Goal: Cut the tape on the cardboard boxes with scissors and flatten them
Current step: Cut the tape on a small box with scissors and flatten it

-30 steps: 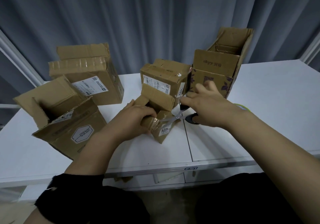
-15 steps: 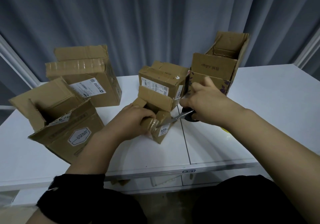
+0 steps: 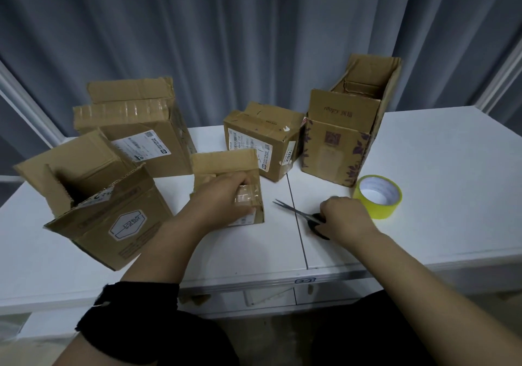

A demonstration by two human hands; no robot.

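With my left hand [image 3: 223, 199] gripping the small brown cardboard box [image 3: 223, 165] by its taped top and my right hand [image 3: 346, 218] curled round the black-handled scissors [image 3: 293, 211] on the white tabletop [image 3: 437, 168] just beside it, I fear the blades nicking that left hand, which covers the tape.

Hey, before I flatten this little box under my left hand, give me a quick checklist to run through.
1. Scissors lying on the table: ok.
2. Blades closed: not ok, tips slightly parted.
3. Left hand gripping the small box: ok.
4. Small box's tape fully cut: cannot tell.
5. Right hand off the scissors: not ok, it holds the handles.
6. Yellow tape roll apart from the small box: ok.
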